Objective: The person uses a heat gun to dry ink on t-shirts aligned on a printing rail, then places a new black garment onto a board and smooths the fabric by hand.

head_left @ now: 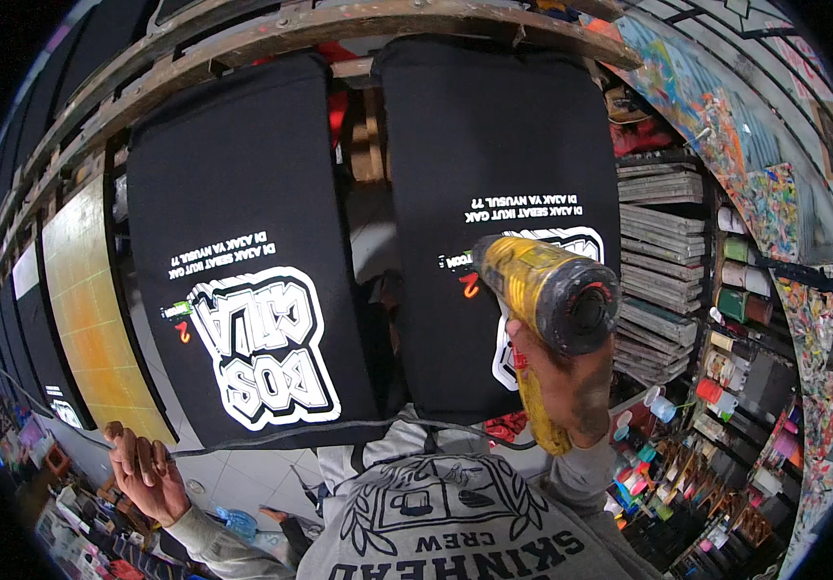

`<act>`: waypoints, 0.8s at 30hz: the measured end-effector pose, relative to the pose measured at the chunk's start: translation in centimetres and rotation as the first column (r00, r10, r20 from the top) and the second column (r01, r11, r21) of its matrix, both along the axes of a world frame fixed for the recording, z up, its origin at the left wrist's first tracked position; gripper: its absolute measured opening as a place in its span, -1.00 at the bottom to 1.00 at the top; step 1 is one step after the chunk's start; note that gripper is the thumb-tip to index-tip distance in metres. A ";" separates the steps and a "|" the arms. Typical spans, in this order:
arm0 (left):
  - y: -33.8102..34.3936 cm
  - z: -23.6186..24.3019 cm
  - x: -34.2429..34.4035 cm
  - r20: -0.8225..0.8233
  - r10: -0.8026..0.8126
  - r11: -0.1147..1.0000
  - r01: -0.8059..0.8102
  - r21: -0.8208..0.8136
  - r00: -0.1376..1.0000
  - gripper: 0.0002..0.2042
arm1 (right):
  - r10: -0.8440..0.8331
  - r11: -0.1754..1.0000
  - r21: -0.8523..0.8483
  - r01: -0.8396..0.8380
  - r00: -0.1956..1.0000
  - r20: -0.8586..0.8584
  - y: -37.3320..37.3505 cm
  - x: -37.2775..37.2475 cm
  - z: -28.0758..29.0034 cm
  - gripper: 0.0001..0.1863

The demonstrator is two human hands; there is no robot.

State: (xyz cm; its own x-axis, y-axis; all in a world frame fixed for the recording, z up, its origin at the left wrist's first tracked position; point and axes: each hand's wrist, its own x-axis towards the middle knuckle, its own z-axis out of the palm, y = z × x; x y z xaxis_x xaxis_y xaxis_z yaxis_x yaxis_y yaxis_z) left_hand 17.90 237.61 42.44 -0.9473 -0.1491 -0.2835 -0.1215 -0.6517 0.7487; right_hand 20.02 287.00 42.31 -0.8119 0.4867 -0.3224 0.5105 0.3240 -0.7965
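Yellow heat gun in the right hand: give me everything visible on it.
The heat gun has a yellow barrel-shaped body, scuffed and stained dark, looking like plastic, with a round black rear end facing the camera. Its nozzle points away, toward the white print on the right-hand black T-shirt; the tip is hidden. A yellow grip runs down through the right hand, which wraps it. Whether it is running cannot be told.

The right hand (561, 377) is raised at chest height, fingers wrapped tight in a fist-like grip. The left hand (146, 474) hangs low and out to the side, fingers loosely curled.
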 end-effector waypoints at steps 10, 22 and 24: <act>0.0 -0.4 0.1 -0.004 -0.026 0.999 0.026 0.029 1.000 -0.86 | -0.024 1.000 -0.001 0.024 0.999 -0.035 0.3 1.1 -0.4 -0.66; 0.4 -0.2 -0.1 -0.009 -0.049 0.999 0.049 -0.011 0.999 -0.87 | 0.031 0.999 0.011 -0.032 0.999 0.036 -0.2 1.4 1.0 -0.59; 0.4 -0.2 -0.2 -0.011 -0.054 0.999 0.054 0.005 0.998 -0.87 | 0.043 0.999 0.006 -0.043 0.999 0.006 0.0 1.7 0.6 -0.58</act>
State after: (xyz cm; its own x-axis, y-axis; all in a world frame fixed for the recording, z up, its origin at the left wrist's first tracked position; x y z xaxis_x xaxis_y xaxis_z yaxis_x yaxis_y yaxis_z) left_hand 17.74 238.02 42.27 -0.9570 -0.0957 -0.2740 -0.1489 -0.6486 0.7464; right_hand 21.70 286.96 42.96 -0.8302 0.4539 -0.3237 0.5004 0.3507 -0.7916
